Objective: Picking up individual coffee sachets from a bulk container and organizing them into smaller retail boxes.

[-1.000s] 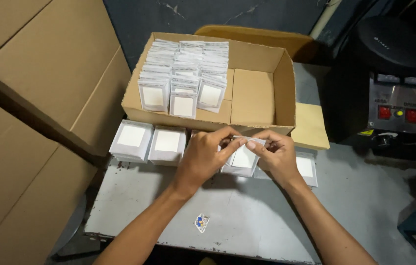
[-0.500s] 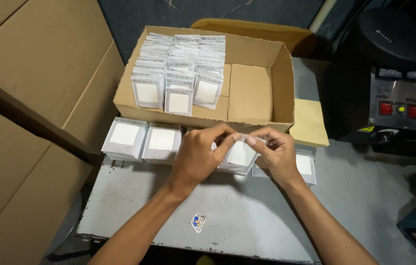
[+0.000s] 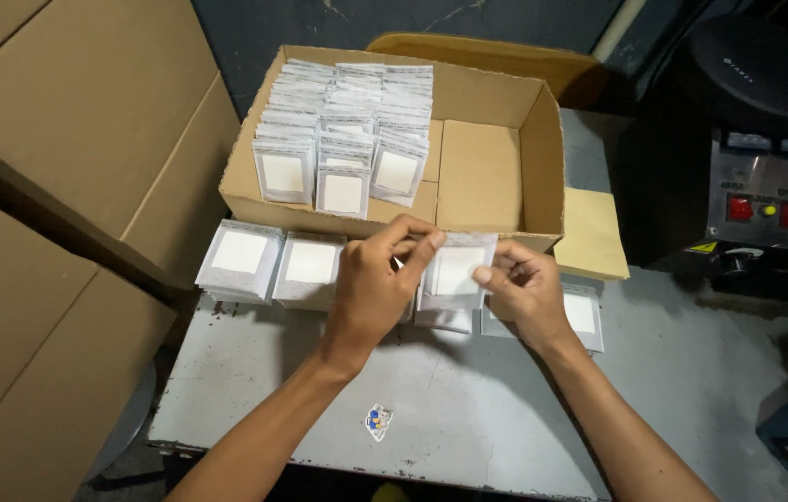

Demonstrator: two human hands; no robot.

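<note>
My left hand (image 3: pixel 375 284) and my right hand (image 3: pixel 522 290) together hold a small clear packet (image 3: pixel 457 271) with a white pad inside, just in front of an open cardboard box (image 3: pixel 542 158). The left fingers pinch the packet's top left edge, the right fingers its right edge. Under and beside the hands, stacks of the same packets (image 3: pixel 240 258) lie in a row on the grey table (image 3: pixel 468 418). Rows of upright packets (image 3: pixel 347 121) fill the left half of the box; its right half is bare.
Large cardboard cartons (image 3: pixel 59 186) stand close on the left. A machine with red buttons (image 3: pixel 764 200) sits at the right. A tan flap (image 3: pixel 589 232) lies beside the box. A small sticker (image 3: pixel 377 420) is on the table top.
The packet has been lifted and turned flatter between my hands, and its white pad now faces me. My hands stay in front of the box.
</note>
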